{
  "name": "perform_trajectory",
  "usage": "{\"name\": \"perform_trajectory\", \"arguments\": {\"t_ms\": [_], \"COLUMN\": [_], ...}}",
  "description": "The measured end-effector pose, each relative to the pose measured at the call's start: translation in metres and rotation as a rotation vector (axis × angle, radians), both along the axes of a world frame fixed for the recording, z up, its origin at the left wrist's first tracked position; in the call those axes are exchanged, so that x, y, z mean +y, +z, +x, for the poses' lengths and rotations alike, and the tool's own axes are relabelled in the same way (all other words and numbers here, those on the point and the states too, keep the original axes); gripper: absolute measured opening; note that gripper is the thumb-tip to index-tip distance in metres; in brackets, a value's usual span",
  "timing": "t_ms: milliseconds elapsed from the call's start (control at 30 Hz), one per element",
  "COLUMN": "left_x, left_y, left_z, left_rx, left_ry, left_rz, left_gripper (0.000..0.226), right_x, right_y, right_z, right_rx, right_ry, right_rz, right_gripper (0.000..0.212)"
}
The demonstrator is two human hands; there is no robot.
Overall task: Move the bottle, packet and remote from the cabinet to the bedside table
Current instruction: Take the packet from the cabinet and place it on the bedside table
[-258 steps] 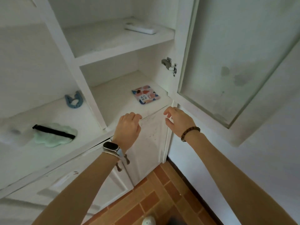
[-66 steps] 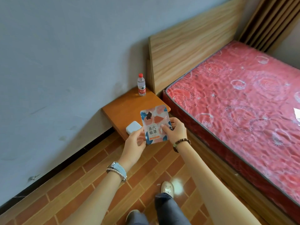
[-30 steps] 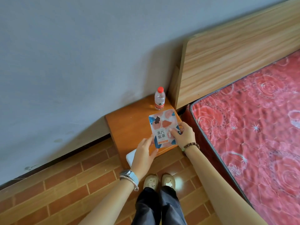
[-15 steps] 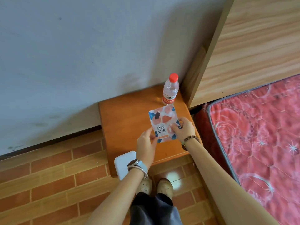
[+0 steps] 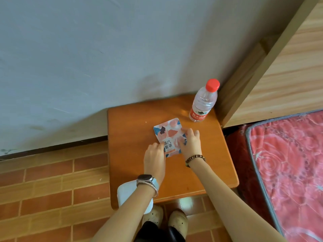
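A colourful packet with pink and blue shapes lies flat on the orange bedside table, near its middle. My left hand pinches its lower left edge. My right hand has its fingers laid over the packet's right side. A clear water bottle with a red cap and red label stands upright at the table's back right corner, apart from the packet. No remote is in view.
A white box-like object sits at the table's front left corner, partly under my left forearm. A wooden headboard and a red mattress are to the right. A grey wall rises behind the table, and brick-pattern floor lies to the left.
I have stepped up to the table and both hands have lowered the packet from the air down onto the tabletop. The bottle has not moved.
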State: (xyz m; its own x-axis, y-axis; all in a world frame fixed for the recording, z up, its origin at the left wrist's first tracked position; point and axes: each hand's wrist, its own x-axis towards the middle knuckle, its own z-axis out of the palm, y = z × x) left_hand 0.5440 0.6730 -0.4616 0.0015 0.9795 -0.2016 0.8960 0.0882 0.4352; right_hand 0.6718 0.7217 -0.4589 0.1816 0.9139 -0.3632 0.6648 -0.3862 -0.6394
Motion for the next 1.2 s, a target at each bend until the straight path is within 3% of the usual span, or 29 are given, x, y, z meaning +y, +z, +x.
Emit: {"name": "perform_trajectory", "arguments": {"t_ms": [133,233,400,500,800,1067,1200], "left_x": [0.003,-0.008,-0.015,-0.004,0.033,0.037,0.032], "left_y": [-0.003,-0.008,-0.014,-0.017,-0.022,-0.018,-0.001], "left_z": [0.003,0.002,-0.001,-0.002,-0.014,-0.009,-0.011], "left_rx": [0.143,0.18,0.259,0.29,0.321,0.315,0.334], "left_ry": [-0.082,-0.165,-0.271,-0.27,-0.274,-0.261,-0.268], "left_rz": [0.032,0.054,0.023,-0.001,-0.012,-0.022,-0.037], "left_gripper": [0.032,0.044,0.058,0.07,0.073,0.063,0.062], "right_x": [-0.009,-0.024,-0.042,-0.034,0.004,0.011,0.006], "right_y": [-0.009,-0.008,-0.012,-0.016,-0.026,-0.022,0.002], "right_z": [0.0,0.009,0.02,0.016,0.002,0.001,0.003], "right_rx": [-0.134,-0.325,-0.448,-0.466,-0.493,-0.506,-0.484], "right_ry": [0.214,0.43,0.613,0.621,0.625,0.631,0.539], "right_rz": [0.128,0.07,-0.014,-0.012,0.022,0.02,0.118], "right_gripper": [0.031,0.043,0.064,0.065,0.065,0.064,0.052]}}
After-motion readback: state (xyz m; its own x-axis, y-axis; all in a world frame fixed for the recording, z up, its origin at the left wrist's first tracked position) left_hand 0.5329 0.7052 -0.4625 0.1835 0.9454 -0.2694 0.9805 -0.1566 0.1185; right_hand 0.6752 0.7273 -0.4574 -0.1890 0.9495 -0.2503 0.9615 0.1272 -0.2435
